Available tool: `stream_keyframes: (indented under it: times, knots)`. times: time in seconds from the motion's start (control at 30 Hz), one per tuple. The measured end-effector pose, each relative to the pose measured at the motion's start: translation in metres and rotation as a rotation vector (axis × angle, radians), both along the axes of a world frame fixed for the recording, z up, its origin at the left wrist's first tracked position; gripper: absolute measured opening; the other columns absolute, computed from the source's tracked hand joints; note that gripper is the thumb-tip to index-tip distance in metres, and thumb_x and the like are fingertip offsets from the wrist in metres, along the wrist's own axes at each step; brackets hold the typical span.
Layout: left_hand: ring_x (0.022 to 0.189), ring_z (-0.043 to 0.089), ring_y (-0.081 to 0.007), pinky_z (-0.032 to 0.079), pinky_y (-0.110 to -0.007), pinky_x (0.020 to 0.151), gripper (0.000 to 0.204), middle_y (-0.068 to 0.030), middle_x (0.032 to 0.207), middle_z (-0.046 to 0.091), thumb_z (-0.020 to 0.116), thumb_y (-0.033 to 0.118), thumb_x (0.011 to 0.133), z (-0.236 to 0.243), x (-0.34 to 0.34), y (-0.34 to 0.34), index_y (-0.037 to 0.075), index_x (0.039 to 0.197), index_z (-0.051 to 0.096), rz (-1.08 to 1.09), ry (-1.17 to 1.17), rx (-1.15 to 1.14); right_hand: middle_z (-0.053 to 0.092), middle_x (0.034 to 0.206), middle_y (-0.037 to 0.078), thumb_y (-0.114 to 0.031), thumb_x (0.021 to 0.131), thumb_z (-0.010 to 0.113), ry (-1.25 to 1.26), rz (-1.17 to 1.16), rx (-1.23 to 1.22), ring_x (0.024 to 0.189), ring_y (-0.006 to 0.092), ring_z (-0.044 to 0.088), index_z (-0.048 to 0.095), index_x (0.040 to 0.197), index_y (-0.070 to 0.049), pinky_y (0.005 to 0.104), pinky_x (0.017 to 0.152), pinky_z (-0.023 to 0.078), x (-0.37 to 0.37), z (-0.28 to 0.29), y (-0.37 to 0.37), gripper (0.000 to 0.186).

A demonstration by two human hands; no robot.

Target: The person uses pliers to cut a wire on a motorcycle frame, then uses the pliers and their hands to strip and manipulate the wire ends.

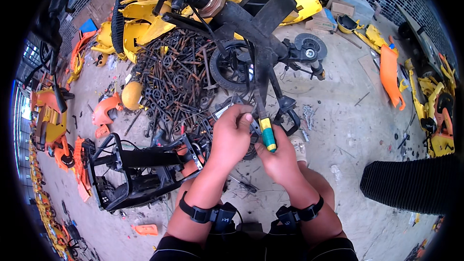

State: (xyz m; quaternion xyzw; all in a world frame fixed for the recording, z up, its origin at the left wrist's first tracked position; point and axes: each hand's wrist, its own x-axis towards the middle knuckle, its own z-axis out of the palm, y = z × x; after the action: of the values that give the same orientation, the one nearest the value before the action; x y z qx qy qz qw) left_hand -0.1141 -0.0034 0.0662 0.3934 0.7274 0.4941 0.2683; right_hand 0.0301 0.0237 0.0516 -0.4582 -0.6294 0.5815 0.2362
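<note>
My right hand [279, 157] is closed around a hand tool with a yellow and green handle [268, 136]. Its flat grey metal end points away from me, along the black frame; its exact kind is unclear. My left hand [232, 133] is just left of the tool, with its fingers curled and its thumb pressed against them. What those fingers pinch, if anything, is hidden. Both hands are at the near end of a black scooter-like frame [263, 50], which has a thick tube running to the upper left and a wheel [309, 47] on its right.
A heap of rusty metal parts [169, 72] lies beyond my left hand. Yellow plastic covers [145, 24] are piled behind it. A black metal frame [140, 157] rests on the floor at left. A black ribbed object [408, 183] juts in at right, below an orange panel [389, 75].
</note>
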Motion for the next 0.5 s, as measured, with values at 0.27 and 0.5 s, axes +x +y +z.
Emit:
stream_keyframes:
  times: [0.27,0.5]
  knots:
    - [0.073,0.066,-0.0367,0.055,-0.041,0.078,0.026,-0.0221,0.080,0.064,0.060,0.025,0.103,0.001,-0.009,-0.012,0.000,0.102,0.065,-0.091,0.020,-0.121,0.060,0.091,0.008,-0.006,0.089,0.065,-0.085,0.101,0.041,0.080,0.0180,0.059,0.051,0.126,-0.003,0.0324,0.072,0.049,0.009,-0.013,-0.009,0.040]
    - [0.079,0.063,-0.0470,0.053,-0.048,0.080,0.019,-0.0241,0.077,0.063,0.058,0.020,0.101,0.002,-0.003,-0.016,0.002,0.095,0.064,-0.085,0.200,-0.108,0.061,0.096,0.002,0.002,0.083,0.062,0.148,0.076,-0.166,0.082,0.0102,0.056,0.053,0.126,-0.003,0.0266,0.070,0.047,0.014,-0.016,-0.017,0.045]
